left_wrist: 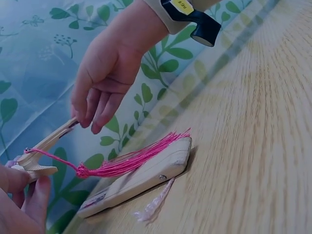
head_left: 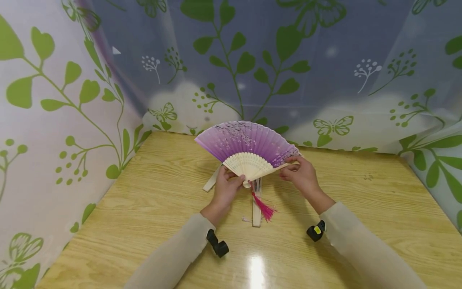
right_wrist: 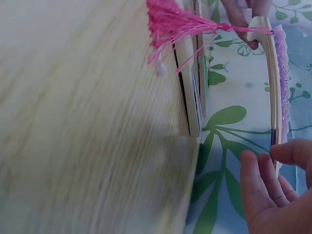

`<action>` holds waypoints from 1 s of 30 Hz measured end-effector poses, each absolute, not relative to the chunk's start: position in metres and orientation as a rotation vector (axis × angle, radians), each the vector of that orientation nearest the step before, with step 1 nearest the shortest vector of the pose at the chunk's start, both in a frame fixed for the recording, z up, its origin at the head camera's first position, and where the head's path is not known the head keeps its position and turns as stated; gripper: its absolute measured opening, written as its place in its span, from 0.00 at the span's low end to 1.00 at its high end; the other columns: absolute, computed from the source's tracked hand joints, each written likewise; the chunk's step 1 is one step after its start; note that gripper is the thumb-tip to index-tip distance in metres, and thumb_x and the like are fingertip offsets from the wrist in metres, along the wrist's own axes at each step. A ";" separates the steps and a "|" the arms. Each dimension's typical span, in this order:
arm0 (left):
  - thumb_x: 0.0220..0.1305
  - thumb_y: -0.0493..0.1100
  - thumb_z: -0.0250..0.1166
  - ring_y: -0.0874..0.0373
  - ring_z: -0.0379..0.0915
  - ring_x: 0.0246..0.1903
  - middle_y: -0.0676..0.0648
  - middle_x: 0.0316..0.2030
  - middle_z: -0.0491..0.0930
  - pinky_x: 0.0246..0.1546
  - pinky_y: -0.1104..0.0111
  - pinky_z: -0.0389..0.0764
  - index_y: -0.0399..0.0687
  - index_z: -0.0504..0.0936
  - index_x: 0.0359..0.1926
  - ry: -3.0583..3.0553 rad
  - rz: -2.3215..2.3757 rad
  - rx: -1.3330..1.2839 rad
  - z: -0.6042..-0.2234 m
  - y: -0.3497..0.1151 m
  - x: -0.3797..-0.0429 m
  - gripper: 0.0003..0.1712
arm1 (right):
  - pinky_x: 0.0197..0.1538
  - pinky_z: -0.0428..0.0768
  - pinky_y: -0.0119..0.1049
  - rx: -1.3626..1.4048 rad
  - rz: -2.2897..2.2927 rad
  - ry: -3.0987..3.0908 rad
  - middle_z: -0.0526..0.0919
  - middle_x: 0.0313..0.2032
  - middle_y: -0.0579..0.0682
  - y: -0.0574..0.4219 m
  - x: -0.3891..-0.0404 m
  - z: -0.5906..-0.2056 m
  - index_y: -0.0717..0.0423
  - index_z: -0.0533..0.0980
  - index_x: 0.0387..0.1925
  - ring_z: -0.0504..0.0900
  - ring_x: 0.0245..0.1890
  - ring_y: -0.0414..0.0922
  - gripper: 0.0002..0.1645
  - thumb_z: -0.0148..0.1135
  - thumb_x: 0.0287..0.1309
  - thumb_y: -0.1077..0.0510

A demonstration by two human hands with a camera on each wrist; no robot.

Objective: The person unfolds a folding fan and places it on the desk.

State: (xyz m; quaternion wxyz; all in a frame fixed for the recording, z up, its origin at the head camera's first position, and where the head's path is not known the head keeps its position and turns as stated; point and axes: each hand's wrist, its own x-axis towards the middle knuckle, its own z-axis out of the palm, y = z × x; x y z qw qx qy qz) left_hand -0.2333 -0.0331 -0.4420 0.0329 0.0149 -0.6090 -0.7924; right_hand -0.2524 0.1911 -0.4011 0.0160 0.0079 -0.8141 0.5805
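A purple folding fan (head_left: 242, 140) with a blossom print and pale ribs is spread out above the table, its pink tassel (head_left: 264, 208) hanging down. At the pivot end, my left hand (head_left: 227, 186) pinches the fan between thumb and fingers. My right hand (head_left: 301, 174) pinches the outer rib (right_wrist: 274, 97) on the fan's right side. Under the spread fan lies a folded fan (head_left: 256, 212) with pale sticks, its upper part hidden. Another pale stick-like piece (head_left: 211, 182) shows to its left, mostly covered by the fan and my left hand.
The wooden table (head_left: 151, 208) stretches around both hands. A cloth with printed leaves and butterflies (head_left: 332, 128) hangs along its back edge and sides. A small whitish tassel (left_wrist: 155, 202) lies beside the folded fan. Black wrist cameras (head_left: 218, 245) sit at both cuffs.
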 end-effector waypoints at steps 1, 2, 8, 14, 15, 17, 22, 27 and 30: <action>0.63 0.26 0.62 0.60 0.75 0.31 0.42 0.39 0.74 0.38 0.65 0.81 0.37 0.65 0.58 -1.872 -2.438 0.050 -0.442 -0.034 -0.233 0.25 | 0.43 0.84 0.46 0.045 1.735 -2.566 0.85 0.30 0.54 0.192 -0.252 -0.402 0.68 0.70 0.51 0.86 0.31 0.47 0.20 0.62 0.58 0.67; 0.63 0.26 0.62 0.60 0.75 0.31 0.41 0.39 0.74 0.37 0.66 0.81 0.37 0.65 0.59 -1.860 -2.449 0.056 -0.441 -0.034 -0.234 0.25 | 0.41 0.84 0.45 0.076 1.650 -2.603 0.85 0.30 0.55 0.193 -0.252 -0.402 0.67 0.71 0.49 0.86 0.31 0.47 0.18 0.63 0.58 0.66; 0.64 0.27 0.61 0.58 0.76 0.33 0.39 0.42 0.73 0.37 0.68 0.82 0.38 0.64 0.59 -1.810 -2.519 0.067 -0.441 -0.040 -0.239 0.25 | 0.28 0.78 0.36 0.251 1.167 -2.726 0.84 0.26 0.54 0.196 -0.250 -0.406 0.63 0.76 0.41 0.80 0.23 0.44 0.12 0.66 0.58 0.60; 0.65 0.27 0.60 0.57 0.77 0.34 0.41 0.40 0.73 0.39 0.66 0.83 0.39 0.65 0.56 -1.784 -2.536 0.101 -0.440 -0.048 -0.245 0.22 | 0.28 0.72 0.39 0.304 0.838 -2.729 0.79 0.24 0.51 0.192 -0.245 -0.405 0.60 0.80 0.36 0.73 0.23 0.46 0.12 0.71 0.54 0.56; 0.65 0.26 0.59 0.57 0.77 0.33 0.41 0.39 0.74 0.39 0.66 0.83 0.39 0.65 0.56 -1.775 -2.533 0.100 -0.440 -0.048 -0.246 0.21 | 0.29 0.73 0.41 0.317 0.790 -2.723 0.79 0.25 0.52 0.191 -0.243 -0.405 0.60 0.80 0.35 0.74 0.25 0.47 0.12 0.72 0.54 0.55; 0.65 0.26 0.59 0.57 0.77 0.33 0.41 0.39 0.74 0.39 0.65 0.83 0.39 0.65 0.56 -1.781 -2.511 0.089 -0.440 -0.049 -0.249 0.22 | 0.33 0.75 0.45 0.344 0.699 -2.699 0.80 0.29 0.53 0.190 -0.241 -0.403 0.60 0.81 0.33 0.76 0.30 0.50 0.12 0.73 0.52 0.55; 0.65 0.26 0.59 0.56 0.77 0.34 0.41 0.39 0.74 0.39 0.65 0.84 0.39 0.65 0.56 -1.770 -2.496 0.079 -0.441 -0.051 -0.254 0.21 | 0.39 0.76 0.49 0.425 0.512 -2.656 0.81 0.32 0.54 0.188 -0.236 -0.400 0.59 0.80 0.29 0.77 0.35 0.54 0.11 0.73 0.50 0.55; 0.65 0.26 0.59 0.58 0.77 0.33 0.42 0.38 0.76 0.36 0.67 0.83 0.38 0.65 0.55 -1.755 -2.490 0.110 -0.441 -0.052 -0.259 0.20 | 0.29 0.75 0.43 0.483 0.402 -2.736 0.79 0.25 0.48 0.184 -0.229 -0.395 0.55 0.78 0.26 0.75 0.25 0.46 0.11 0.72 0.53 0.55; 0.65 0.27 0.59 0.59 0.76 0.32 0.43 0.37 0.75 0.35 0.68 0.82 0.38 0.65 0.54 -1.754 -2.497 0.131 -0.441 -0.053 -0.262 0.19 | 0.24 0.73 0.39 0.495 0.376 -2.794 0.76 0.22 0.46 0.181 -0.223 -0.392 0.54 0.76 0.24 0.72 0.22 0.43 0.12 0.71 0.54 0.55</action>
